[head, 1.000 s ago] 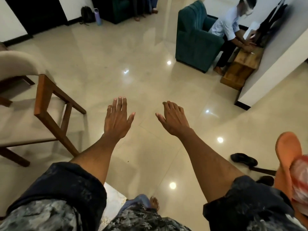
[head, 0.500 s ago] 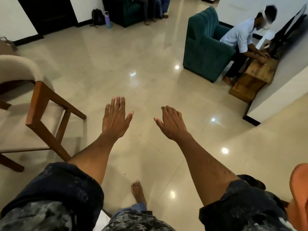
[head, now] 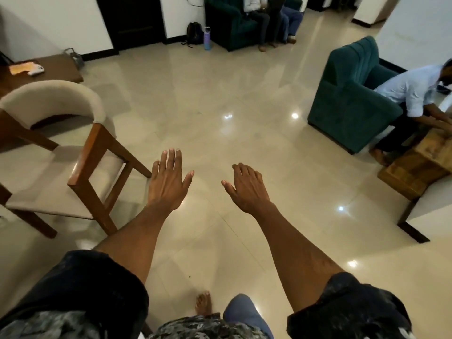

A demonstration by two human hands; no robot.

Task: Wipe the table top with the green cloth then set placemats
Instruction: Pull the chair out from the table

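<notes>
Both arms reach forward over a glossy beige tiled floor [head: 220,113]. The left hand [head: 168,184] is released, back up, its fingers straight and close together with the thumb spread to the side; it holds nothing. The right hand [head: 247,189] is also released and holds nothing, its fingers relaxed and bent slightly downward. The 2 hands are apart, with bare floor showing between them. To the left of the left hand stands a wooden chair [head: 80,165] with a cream seat and curved cream back, and behind it, at the far left, a dark brown table [head: 61,67] carries an orange flat item and a small white object. Neither a green cloth nor placemats can be seen anywhere in view. At the right, a person in a light blue shirt [head: 413,91] sits on a teal armchair [head: 349,104], leaning toward a low wooden stand [head: 420,165]. A bare foot [head: 204,303] shows at the bottom edge.
</notes>
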